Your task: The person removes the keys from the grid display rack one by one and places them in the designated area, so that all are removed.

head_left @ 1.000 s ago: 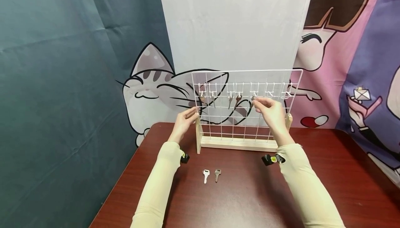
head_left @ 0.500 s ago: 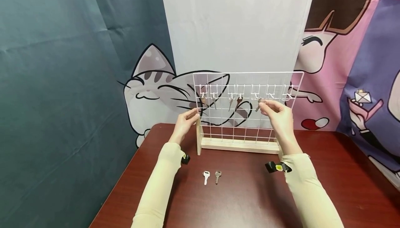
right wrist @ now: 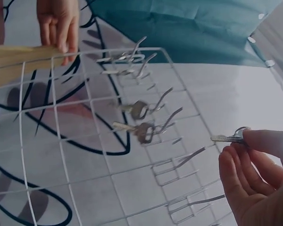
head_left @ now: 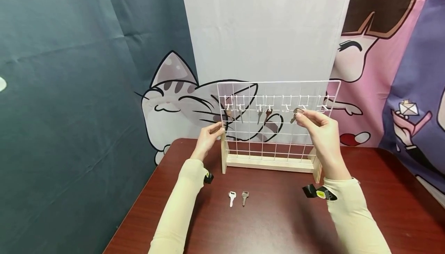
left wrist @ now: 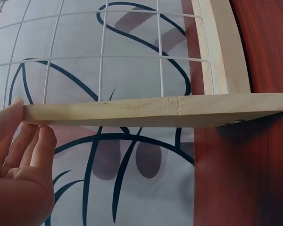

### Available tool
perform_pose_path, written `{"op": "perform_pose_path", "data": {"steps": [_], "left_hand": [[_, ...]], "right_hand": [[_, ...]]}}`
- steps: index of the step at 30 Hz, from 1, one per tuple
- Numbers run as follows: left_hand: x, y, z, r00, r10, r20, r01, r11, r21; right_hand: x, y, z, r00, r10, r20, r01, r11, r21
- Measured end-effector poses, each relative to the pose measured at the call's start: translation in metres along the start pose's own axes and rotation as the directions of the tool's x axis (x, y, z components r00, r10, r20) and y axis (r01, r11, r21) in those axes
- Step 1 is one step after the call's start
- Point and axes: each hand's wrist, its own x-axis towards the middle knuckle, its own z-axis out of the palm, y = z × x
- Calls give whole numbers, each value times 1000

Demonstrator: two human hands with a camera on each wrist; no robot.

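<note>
In the head view my right hand (head_left: 321,134) pinches a key (head_left: 294,115) between thumb and fingertips, in front of the white wire grid rack. From the right wrist, this key (right wrist: 228,138) shows a small ring at its head, and its blade points away from the fingers. My left hand (head_left: 208,140) pinches the top end of the rack's left wooden post (left wrist: 155,110), thumb on one face and fingers on the other. Several keys hang on the hooks at the left and middle, among them a brown key (head_left: 269,114). Bare hooks (right wrist: 181,162) stick out farther right.
A silver key (head_left: 232,198) and a darker key (head_left: 245,198) lie side by side on the reddish-brown table (head_left: 271,223), in front of the rack's wooden base (head_left: 271,163). Behind the table hangs a printed cloth backdrop (head_left: 267,29).
My right hand has drawn the key away from the middle-right hook, toward the right and back from the grid. That hook is now bare. My left hand stays on the post.
</note>
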Motion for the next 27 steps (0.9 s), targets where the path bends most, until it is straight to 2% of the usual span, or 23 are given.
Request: {"op": "perform_pose_path", "data": {"steps": [5,12,21,27], "left_hand": [[3,2,-1,1000,-2,20,2,1000,-2],[5,4,-3,1000,-9,17,9,1000,-2],[2,-1,-2,999,-25,36,24,999,23],[2,4,-6,999,1,51,-1,1000,11]], "right_hand": [[-8,-7,-3,999,8,53,-12,997,75],[-17,-5,-3,991,10,136,-16,999,43],[-35,17,-4,980,38,196,-41,999,14],[-43,37,-2,970,73,230,-56,995,-82]]}}
